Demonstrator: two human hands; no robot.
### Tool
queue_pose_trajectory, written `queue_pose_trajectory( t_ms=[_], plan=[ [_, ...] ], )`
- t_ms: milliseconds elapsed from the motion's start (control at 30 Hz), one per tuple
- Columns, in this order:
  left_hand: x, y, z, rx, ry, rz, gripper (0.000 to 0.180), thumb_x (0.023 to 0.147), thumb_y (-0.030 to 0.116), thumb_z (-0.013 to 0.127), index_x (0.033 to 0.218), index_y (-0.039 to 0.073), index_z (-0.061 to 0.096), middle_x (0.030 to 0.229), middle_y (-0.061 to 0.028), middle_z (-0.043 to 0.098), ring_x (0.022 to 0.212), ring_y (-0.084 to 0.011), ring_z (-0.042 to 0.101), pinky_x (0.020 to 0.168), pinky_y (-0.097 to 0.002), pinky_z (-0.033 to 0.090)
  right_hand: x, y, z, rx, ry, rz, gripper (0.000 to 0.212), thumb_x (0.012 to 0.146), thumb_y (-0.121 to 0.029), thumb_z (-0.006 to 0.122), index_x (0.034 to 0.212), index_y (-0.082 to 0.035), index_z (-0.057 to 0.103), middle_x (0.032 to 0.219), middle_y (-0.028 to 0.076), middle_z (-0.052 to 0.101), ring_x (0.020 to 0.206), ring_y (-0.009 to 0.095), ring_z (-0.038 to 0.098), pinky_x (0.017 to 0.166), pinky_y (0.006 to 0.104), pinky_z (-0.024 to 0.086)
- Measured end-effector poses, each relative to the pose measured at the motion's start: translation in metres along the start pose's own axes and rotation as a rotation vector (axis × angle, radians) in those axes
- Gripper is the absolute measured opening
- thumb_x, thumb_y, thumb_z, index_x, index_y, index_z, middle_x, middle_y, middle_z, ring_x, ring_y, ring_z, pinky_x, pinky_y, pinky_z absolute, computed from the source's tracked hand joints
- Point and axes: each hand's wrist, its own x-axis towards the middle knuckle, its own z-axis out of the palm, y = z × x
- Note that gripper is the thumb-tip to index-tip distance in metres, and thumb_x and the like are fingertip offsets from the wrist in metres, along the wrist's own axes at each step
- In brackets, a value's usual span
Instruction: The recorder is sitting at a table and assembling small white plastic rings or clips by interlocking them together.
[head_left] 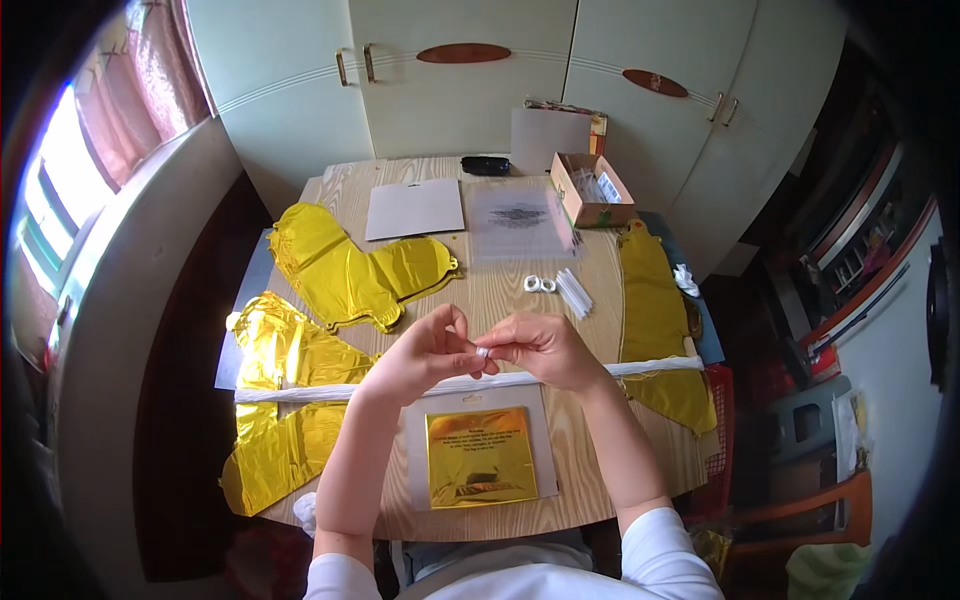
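Observation:
My left hand (430,352) and my right hand (542,348) meet over the near middle of the table, fingertips pinched. Between them is a small white piece (482,352), perhaps a short loop of ribbon; its exact kind is too small to tell. Beneath my hands a long bundle of white strings (300,394) stretches across the table. Closer to me lies a folded gold foil sheet (482,458) with dark print, on a pale backing card (418,470). Two small white ribbon rolls (540,284) sit beyond my right hand, beside several thin white tubes (574,293).
Flat gold foil balloons (345,265) cover the table's left side, and more gold foil (652,300) hangs over its right edge. Farther back are a grey card (415,209), a clear plastic bag (520,225), a black case (485,166) and an open cardboard box (592,190).

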Motion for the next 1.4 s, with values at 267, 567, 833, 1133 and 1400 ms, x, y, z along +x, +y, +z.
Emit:
queue_pose_trajectory(
  t_ms=[267, 567, 833, 1133, 1400],
  plan=[
    [0.006, -0.007, 0.001, -0.066, 0.131, 0.033, 0.027, 0.079, -0.003, 0.060, 0.096, 0.007, 0.042, 0.089, -0.0117, 0.063, 0.078, -0.0142, 0.060, 0.066, -0.0217, 0.044, 0.003, -0.004, -0.009, -0.217, 0.031, 0.131, 0.010, 0.078, -0.003, 0.065, 0.088, -0.001, 0.067, 0.078, 0.006, 0.065, 0.073, 0.013, 0.062, 0.065, 0.0250, 0.049],
    [-0.003, 0.017, -0.008, -0.006, 0.394, 0.253, 0.012, 0.085, 0.008, 0.057, 0.093, 0.009, 0.049, 0.099, -0.0094, 0.062, 0.084, -0.0100, 0.055, 0.071, -0.0221, 0.041, 0.007, 0.129, -0.063, -0.677, 0.187, 0.560, 0.013, 0.078, -0.019, 0.063, 0.086, -0.011, 0.070, 0.083, 0.009, 0.067, 0.076, 0.024, 0.063, 0.069, 0.0330, 0.048],
    [-0.009, 0.020, -0.014, -0.038, 0.389, 0.278, 0.007, 0.085, 0.008, 0.058, 0.089, 0.008, 0.052, 0.099, -0.0079, 0.061, 0.083, -0.0081, 0.054, 0.072, -0.0210, 0.041, -0.002, 0.173, -0.057, -0.903, 0.219, 0.406, 0.012, 0.070, -0.013, 0.067, 0.080, -0.008, 0.069, 0.073, 0.010, 0.060, 0.078, 0.028, 0.056, 0.073, 0.0360, 0.045],
    [-0.010, 0.022, -0.011, -0.028, 0.386, 0.296, 0.005, 0.084, 0.008, 0.057, 0.087, 0.008, 0.053, 0.098, -0.0074, 0.061, 0.081, -0.0071, 0.053, 0.070, -0.0206, 0.040, -0.010, 0.180, -0.053, -1.074, 0.319, 0.184, 0.002, 0.072, -0.010, 0.063, 0.072, -0.008, 0.063, 0.076, 0.007, 0.060, 0.079, 0.027, 0.056, 0.071, 0.0372, 0.046],
    [-0.009, 0.023, -0.013, -0.031, 0.402, 0.328, 0.004, 0.085, 0.006, 0.055, 0.088, 0.007, 0.053, 0.097, -0.0073, 0.061, 0.079, -0.0068, 0.052, 0.069, -0.0203, 0.039, -0.010, 0.147, -0.044, -1.104, 0.314, 0.144, 0.005, 0.076, -0.008, 0.060, 0.079, -0.010, 0.064, 0.082, 0.004, 0.062, 0.079, 0.020, 0.059, 0.068, 0.0313, 0.050]
  ],
)
